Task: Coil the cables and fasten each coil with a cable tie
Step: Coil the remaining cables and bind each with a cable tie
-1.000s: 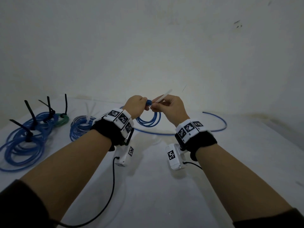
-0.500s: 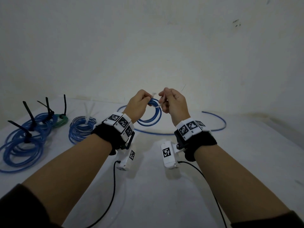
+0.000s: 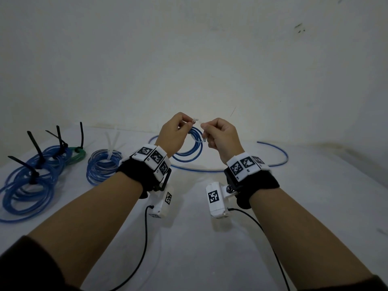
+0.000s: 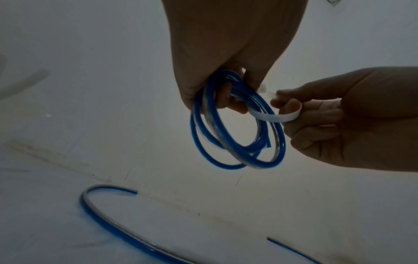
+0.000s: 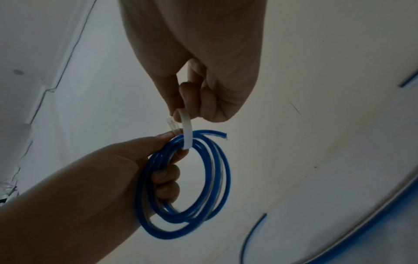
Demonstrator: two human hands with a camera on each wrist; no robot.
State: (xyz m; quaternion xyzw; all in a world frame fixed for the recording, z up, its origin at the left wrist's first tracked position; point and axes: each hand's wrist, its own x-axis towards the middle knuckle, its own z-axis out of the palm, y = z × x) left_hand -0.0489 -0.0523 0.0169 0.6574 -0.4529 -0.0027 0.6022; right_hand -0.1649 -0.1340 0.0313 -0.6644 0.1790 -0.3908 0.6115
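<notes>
at the left edge of the white table [image 3: 189, 238] lie finished blue tubing coils bound with black cable ties [image 3: 31, 181], then one small green coil [image 3: 78, 154], then a blue coil bound with a translucent white tie [image 3: 104, 166]. the left hand [image 3: 172, 135] is raised above the middle of the table; its fingers are curled through and around a small coil of blue translucent cable [image 4: 237, 125], and its thumb and forefinger pinch the ratchet head of a flat white plastic cable tie [image 5: 186, 132]. the strap of this tie passes around the bundled turns and bends back in a loop. the right hand [image 3: 220, 135] pinches the free tail of the strap between thumb and forefinger; the other fingers are folded into the palm. a long uncoiled blue cable [image 3: 273, 158] lies in a wide arc toward the far right side of the table. step in hand, by judgement: closing the tie around the current coil; the tail appears not yet threaded. the next move calls for aligning the tail tip with the head slot, inserting it, and pulling the strap snug while the left hand keeps the turns together.
</notes>
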